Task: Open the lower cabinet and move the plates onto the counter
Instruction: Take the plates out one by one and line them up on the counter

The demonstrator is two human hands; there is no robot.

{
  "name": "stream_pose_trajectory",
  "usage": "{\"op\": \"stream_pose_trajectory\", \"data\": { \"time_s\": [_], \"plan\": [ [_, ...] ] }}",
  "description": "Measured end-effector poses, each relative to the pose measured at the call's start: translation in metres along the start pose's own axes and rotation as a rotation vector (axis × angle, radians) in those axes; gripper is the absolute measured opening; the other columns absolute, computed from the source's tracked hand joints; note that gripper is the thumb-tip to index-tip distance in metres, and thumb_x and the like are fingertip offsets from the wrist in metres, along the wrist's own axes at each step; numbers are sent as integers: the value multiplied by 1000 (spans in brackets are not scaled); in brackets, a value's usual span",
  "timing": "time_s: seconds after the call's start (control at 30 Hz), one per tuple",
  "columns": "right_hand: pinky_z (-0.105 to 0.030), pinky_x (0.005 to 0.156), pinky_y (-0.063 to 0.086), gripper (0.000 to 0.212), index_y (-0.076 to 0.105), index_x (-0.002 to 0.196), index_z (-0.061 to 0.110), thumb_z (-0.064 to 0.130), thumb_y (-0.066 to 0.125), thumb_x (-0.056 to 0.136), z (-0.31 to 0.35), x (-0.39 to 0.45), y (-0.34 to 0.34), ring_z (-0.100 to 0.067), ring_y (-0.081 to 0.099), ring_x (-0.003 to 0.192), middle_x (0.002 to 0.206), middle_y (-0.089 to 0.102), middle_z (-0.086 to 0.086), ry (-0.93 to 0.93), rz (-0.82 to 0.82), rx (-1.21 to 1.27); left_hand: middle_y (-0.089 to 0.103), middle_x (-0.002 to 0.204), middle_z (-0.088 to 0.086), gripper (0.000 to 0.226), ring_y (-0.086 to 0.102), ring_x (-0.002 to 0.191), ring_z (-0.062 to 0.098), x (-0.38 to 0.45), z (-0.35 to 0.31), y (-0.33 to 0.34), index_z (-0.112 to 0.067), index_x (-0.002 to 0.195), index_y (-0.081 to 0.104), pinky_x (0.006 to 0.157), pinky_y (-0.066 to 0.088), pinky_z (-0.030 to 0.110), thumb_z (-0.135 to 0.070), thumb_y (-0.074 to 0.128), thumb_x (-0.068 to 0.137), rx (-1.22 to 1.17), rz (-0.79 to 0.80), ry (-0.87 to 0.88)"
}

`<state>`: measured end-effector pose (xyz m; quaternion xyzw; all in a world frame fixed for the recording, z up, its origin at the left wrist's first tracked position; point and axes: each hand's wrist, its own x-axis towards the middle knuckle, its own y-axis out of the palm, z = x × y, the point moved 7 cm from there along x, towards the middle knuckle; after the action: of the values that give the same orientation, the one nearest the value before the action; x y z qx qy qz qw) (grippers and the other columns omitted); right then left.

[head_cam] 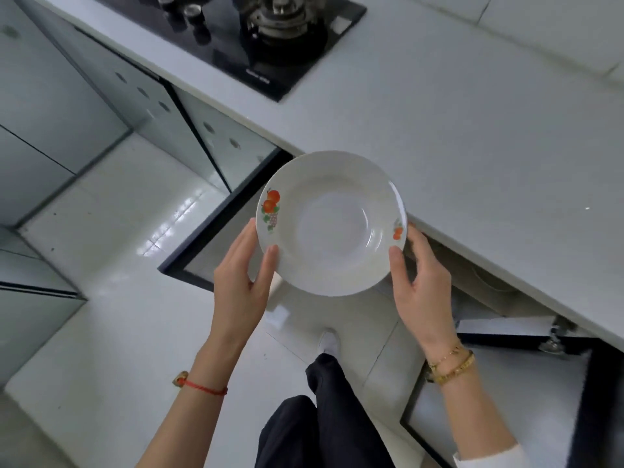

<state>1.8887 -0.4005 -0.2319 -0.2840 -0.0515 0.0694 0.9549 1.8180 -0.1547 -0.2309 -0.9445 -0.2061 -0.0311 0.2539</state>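
- The plate [332,222], a white deep one with fruit prints on its rim, is in the middle of the frame, held in the air over the edge of the tabletop [472,136], not yet set down.
- The left hand [241,282] grips its lower-left rim, thumb on top and fingers underneath; the right hand [420,285] grips the lower-right rim the same way.
- To finish this step well, I would keep the plate level, carry it up and right over bare tabletop, well clear of the stove [256,38] at the top of the frame, and lower it flat before letting go.
- Both cabinet doors [202,251] stand open below the tabletop, at centre left and lower right.
- The cabinet inside [486,282], right of the plate, is dark; a pale curved shape there may be another dish, but I cannot tell.
- The plate itself holds nothing.
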Motion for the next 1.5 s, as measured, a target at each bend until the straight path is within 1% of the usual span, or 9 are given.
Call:
{"op": "stream_pose_trajectory", "data": {
  "time_s": [0.17, 0.3, 0.5, 0.67, 0.83, 1.07, 1.2, 1.3, 1.5],
  "plan": [
    [-23, 97, 48, 44, 39, 141, 19, 30, 43, 99, 31, 32, -45, 5, 51, 118, 132, 54, 18, -33, -26, 41, 51, 141, -12, 42, 43, 132, 2, 40, -57, 4, -22, 140, 47, 107, 40, 30, -30, 48, 99, -9, 26, 36],
    [-10, 98, 42, 46, 38, 141, 15, 32, 41, 99, 37, 61, -72, 4, 48, 122, 138, 52, 4, -36, -70, 36, 48, 139, -22, 41, 43, 129, -4, 71, -88, 16, -22, 140, 47, 104, 40, 16, -30, 47, 99, 36, 32, 105],
    [-34, 110, 39, 47, 37, 142, 16, 36, 39, 99, 27, 102, -93, -9, 43, 133, 144, 47, 3, -4, -101, -5, 47, 123, -40, 37, 46, 110, -19, 115, -108, 40, -30, 136, 49, 90, 34, 0, -31, 46, 99, 40, 73, 150],
    [-9, 93, 43, 36, 46, 131, 21, 35, 39, 99, 19, 140, -101, 0, 55, 109, 124, 59, 10, -1, -137, -9, 55, 129, -22, 35, 53, 76, -14, 161, -109, 68, -27, 134, 52, 70, 36, -2, -30, 48, 99, 64, 134, 137],
    [-1, 75, 41, 28, 51, 121, 24, 36, 38, 99, 4, 187, -107, 3, 59, 92, 107, 62, 14, 8, -177, -23, 49, 131, -24, 37, 43, 115, -16, 215, -107, 99, -24, 135, 51, 92, 33, -1, -32, 47, 99, 80, 171, 173],
    [3, 73, 35, 28, 50, 123, 22, 30, 43, 98, -20, 275, -111, 2, 56, 89, 106, 59, 18, 75, -239, -70, 52, 126, -24, 35, 44, 111, -18, 318, -97, 153, -26, 131, 54, 91, 28, -5, -36, 46, 99, 76, 271, 208],
    [-12, 75, 41, 31, 49, 127, 20, 28, 45, 97, -38, 331, -110, -9, 59, 87, 109, 61, 12, 134, -234, -93, 53, 131, -21, 38, 45, 117, -8, 379, -87, 186, -29, 133, 52, 99, 34, 12, -42, 45, 97, 74, 320, 172],
    [-11, 81, 38, 36, 47, 131, 17, 24, 46, 96, -52, 375, -107, -11, 58, 106, 122, 61, 6, 168, -234, -84, 49, 125, -27, 37, 40, 110, -23, 426, -81, 211, -28, 132, 53, 91, 29, -2, -39, 47, 97, 36, 345, 189],
    [-13, 85, 37, 36, 49, 130, 13, 19, 51, 94, -75, 454, -97, -17, 58, 112, 125, 61, -2, 241, -268, -59, 54, 125, -16, 39, 45, 113, -5, 505, -51, 254, -21, 131, 56, 93, 32, 4, -37, 52, 95, 43, 392, 141]
  ]
}}
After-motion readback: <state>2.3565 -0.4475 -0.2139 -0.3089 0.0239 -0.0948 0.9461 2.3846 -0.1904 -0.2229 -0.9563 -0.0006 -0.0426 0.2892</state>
